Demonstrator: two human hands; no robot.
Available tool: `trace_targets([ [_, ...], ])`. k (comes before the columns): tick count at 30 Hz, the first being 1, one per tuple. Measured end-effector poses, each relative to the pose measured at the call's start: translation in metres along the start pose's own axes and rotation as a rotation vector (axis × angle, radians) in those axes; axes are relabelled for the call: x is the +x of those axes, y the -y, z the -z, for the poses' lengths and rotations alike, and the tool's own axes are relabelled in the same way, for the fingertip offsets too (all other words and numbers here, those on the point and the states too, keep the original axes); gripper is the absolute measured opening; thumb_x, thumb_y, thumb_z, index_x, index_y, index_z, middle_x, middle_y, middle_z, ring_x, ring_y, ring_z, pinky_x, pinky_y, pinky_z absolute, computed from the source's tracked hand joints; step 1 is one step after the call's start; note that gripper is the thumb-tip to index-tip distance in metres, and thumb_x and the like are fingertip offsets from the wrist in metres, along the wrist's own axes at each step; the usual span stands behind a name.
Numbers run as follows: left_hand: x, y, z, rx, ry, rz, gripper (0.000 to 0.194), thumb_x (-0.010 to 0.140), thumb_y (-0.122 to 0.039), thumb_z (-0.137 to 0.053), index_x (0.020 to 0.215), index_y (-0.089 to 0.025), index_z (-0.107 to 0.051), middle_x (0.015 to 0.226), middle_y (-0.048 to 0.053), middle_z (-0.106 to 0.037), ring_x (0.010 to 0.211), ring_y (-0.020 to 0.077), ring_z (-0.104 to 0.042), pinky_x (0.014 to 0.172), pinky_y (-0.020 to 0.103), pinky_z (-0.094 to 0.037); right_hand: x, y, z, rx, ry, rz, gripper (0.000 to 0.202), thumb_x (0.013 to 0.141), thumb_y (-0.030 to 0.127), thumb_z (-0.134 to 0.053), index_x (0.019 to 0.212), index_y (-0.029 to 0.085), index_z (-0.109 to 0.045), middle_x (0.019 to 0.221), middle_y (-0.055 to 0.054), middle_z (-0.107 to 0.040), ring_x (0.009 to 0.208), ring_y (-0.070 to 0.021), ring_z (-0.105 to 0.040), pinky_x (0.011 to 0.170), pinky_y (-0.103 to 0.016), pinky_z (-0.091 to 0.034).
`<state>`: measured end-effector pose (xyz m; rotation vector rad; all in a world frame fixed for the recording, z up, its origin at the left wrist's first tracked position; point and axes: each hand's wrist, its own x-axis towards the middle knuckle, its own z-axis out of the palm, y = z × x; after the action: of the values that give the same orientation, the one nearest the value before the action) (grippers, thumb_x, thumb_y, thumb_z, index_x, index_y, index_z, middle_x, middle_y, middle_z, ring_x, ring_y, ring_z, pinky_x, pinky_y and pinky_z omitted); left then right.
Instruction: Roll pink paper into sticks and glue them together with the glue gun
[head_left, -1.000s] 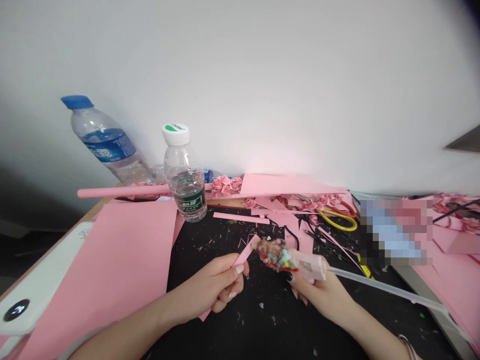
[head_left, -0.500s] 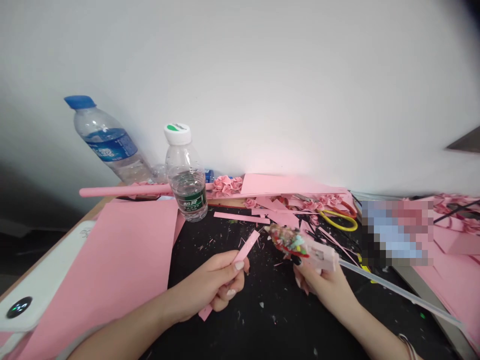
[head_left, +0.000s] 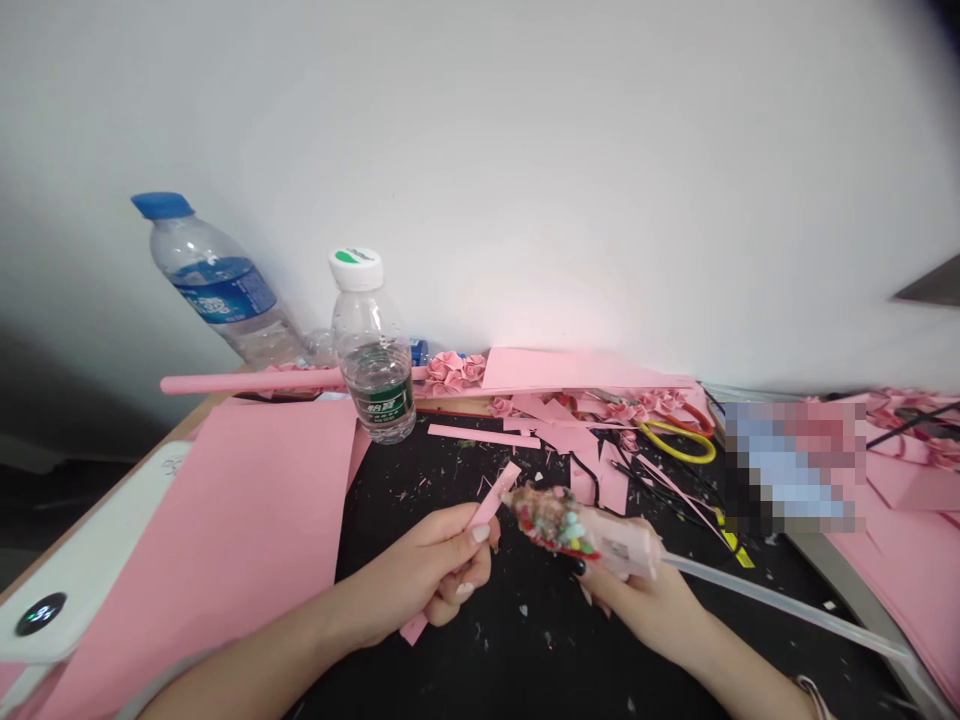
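Observation:
Pinched between the thumb and fingers of my left hand [head_left: 448,565] is a narrow pink paper strip [head_left: 496,496], its upper end sticking out above the thumb and its lower end below the hand. My right hand [head_left: 637,595] is wrapped round a decorated glue gun [head_left: 589,535], with coloured beads and dried glue near its nozzle. A long translucent glue stick [head_left: 780,603] juts from the gun's rear. The nozzle tip is at the strip's right edge; whether it touches I cannot tell. Another pink strip [head_left: 484,436] lies on the black mat [head_left: 525,660] beyond my hands.
Pink paper sheets [head_left: 262,500] and a white power bank [head_left: 82,570] lie at left. A small water bottle [head_left: 375,360] and a larger blue-capped bottle [head_left: 217,285] stand by the wall. Yellow-handled scissors [head_left: 679,443], cables, scraps and paper roses [head_left: 455,370] lie at the back.
My right hand has brought the glue gun left and down, so its nozzle is now at the upper part of the paper strip. My left hand has barely moved.

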<state>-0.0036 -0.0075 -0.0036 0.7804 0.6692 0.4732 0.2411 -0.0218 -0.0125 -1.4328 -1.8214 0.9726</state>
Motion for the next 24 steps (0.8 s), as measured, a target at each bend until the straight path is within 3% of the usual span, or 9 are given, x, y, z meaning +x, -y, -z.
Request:
trace_targets([
  [6,-0.0001,-0.0011,-0.0021,0.029,-0.025,0.016,0.026,0.090,-0.043,-0.044,0.081,-0.019,-0.039,0.057,-0.008,-0.034,0.044,0.0044,-0.013,0.037,0.016,-0.008,-0.0035,-0.0046,-0.0040,-0.049,-0.074,-0.077,0.036,0.081,0.044,-0.049,0.056,0.019,-0.051,0.042,0.001,-0.049,0.038,-0.0122,-0.046,0.037,-0.023,-0.037],
  [10,-0.0002,-0.0010,-0.0039,0.093,-0.033,0.019,0.027,0.089,-0.045,-0.043,0.082,-0.020,-0.040,0.059,-0.008,-0.035,0.043,0.0042,-0.015,0.035,0.016,-0.011,-0.0037,-0.0015,-0.0052,-0.051,0.010,0.006,0.025,0.076,0.040,-0.058,0.064,0.018,-0.056,0.052,0.000,-0.055,0.041,-0.0109,-0.048,0.039,-0.022,-0.041],
  [15,0.0009,0.0001,-0.0050,0.140,-0.064,0.033,0.028,0.089,-0.046,-0.042,0.082,-0.019,-0.040,0.058,-0.008,-0.036,0.043,0.0044,-0.017,0.035,0.016,-0.011,-0.0023,-0.0003,-0.0032,-0.059,-0.061,-0.074,0.035,0.080,0.040,-0.051,0.052,0.020,-0.051,0.040,0.001,-0.049,0.037,-0.0113,-0.045,0.036,-0.022,-0.037],
  [20,0.0018,0.0018,-0.0037,0.187,-0.082,0.037,0.029,0.089,-0.049,-0.040,0.082,-0.020,-0.040,0.059,-0.008,-0.036,0.042,0.0046,-0.020,0.035,0.016,-0.015,-0.0005,0.0037,-0.0011,-0.033,0.083,-0.012,0.024,0.077,0.038,-0.056,0.062,0.019,-0.055,0.049,0.001,-0.053,0.039,-0.0100,-0.046,0.037,-0.021,-0.038],
  [24,0.0013,0.0028,-0.0037,0.211,-0.092,0.041,0.028,0.090,-0.046,-0.039,0.084,-0.019,-0.042,0.061,-0.008,-0.038,0.043,0.0045,-0.020,0.035,0.016,-0.015,-0.0001,-0.0020,-0.0005,-0.052,-0.028,-0.062,0.034,0.082,0.041,-0.049,0.056,0.019,-0.052,0.043,0.001,-0.050,0.038,-0.0111,-0.046,0.037,-0.022,-0.038],
])
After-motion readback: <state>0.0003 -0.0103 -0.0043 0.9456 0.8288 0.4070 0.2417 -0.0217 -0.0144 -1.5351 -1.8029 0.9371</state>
